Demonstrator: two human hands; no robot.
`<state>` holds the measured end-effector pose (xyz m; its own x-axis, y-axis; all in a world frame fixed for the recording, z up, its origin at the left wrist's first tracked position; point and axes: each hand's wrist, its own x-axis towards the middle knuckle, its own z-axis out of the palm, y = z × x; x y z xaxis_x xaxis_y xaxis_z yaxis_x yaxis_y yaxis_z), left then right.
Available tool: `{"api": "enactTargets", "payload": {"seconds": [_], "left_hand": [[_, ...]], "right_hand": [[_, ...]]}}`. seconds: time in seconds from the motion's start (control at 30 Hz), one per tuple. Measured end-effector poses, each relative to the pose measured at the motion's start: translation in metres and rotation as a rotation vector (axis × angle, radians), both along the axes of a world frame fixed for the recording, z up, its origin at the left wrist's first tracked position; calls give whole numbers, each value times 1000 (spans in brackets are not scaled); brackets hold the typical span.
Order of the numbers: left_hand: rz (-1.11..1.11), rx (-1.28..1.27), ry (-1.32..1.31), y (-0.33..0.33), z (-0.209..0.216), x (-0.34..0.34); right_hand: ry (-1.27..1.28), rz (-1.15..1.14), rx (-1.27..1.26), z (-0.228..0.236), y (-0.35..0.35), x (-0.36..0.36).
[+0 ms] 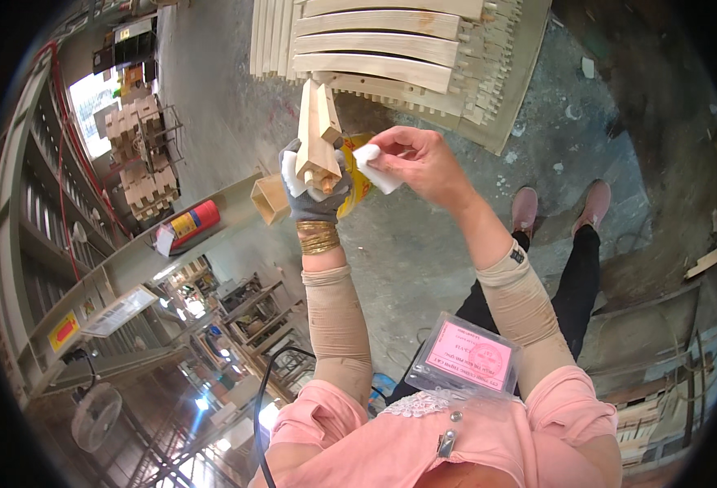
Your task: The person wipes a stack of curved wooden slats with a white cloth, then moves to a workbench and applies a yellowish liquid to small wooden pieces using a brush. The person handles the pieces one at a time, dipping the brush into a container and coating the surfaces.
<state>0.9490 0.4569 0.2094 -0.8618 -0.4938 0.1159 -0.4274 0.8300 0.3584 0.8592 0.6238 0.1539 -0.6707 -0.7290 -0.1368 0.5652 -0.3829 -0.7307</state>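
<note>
My left hand (pixel 319 199), in a grey work glove, is closed around a few pale wooden bars (pixel 316 138). The bars are held together lengthwise, pointing away from me, and a round tenon shows at the near end of one. White padding (pixel 292 175) sits between the glove and the wood. To the right, my bare right hand (pixel 424 163) pinches a folded white cloth or foam pad (pixel 379 169), apart from the bars. Behind both hands a yellow container (pixel 357 183) is partly hidden.
Curved wooden slats (pixel 375 45) lie stacked on a pallet-like pile at the far side. A hollow wooden box piece (pixel 271 200) is left of my glove, near a red fire extinguisher (pixel 196 221). A standing fan (pixel 96 416) and shelving (pixel 249 317) are at the left.
</note>
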Motion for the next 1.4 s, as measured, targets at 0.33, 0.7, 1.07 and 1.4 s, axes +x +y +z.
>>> {"api": "enactTargets", "payload": {"seconds": [0.33, 0.7, 1.07, 1.4], "left_hand": [[-28, 208, 222, 24, 62, 10], [101, 1029, 764, 61, 173, -33], [-162, 697, 769, 83, 225, -38], [-244, 2, 709, 122, 291, -16]], "right_hand": [[570, -4, 224, 129, 7, 4], [520, -150, 105, 267, 63, -28], [1219, -5, 363, 383, 77, -32], [808, -161, 379, 382, 98, -28]]}}
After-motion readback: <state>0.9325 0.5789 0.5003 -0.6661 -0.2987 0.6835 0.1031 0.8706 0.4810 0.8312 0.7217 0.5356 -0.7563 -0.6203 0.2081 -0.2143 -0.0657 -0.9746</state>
